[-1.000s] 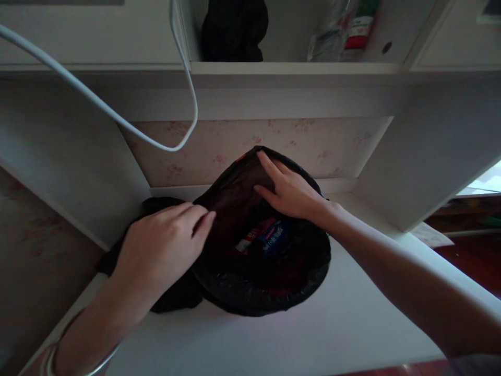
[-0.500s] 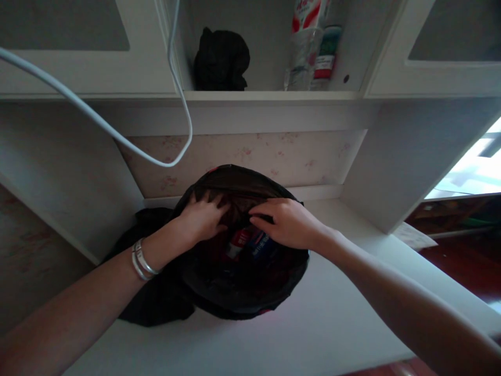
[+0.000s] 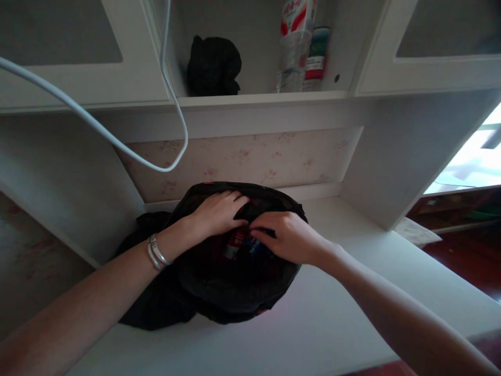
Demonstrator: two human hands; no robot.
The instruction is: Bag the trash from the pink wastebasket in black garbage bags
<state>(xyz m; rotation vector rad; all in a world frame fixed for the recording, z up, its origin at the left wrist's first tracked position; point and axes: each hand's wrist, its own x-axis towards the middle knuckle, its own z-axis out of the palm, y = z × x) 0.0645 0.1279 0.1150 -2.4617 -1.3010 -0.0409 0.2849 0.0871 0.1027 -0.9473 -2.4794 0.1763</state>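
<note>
White desk [image 3: 352,313] under shelf [image 3: 266,98], floral wallpaper [image 3: 254,156], dim light.

Head view, down onto desk [image 3: 332,313]

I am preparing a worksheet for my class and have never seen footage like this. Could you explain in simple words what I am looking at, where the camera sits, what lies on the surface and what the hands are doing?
There is no machine here. The picture comes from a camera worn on a person's head, looking forward and down at their own two bare arms.

On the white desk surface lies a round black fabric bag, with more dark cloth bunched at its left. Red and blue printed labels show inside it.

The left hand, with silver bangles on its wrist, grips the bag's upper fabric. The right hand pinches the fabric beside it, fingertips nearly meeting.

Above, an open white shelf holds a dark bundle of cloth and a few bottles. A pale cable hangs in a loop at the left.
</note>
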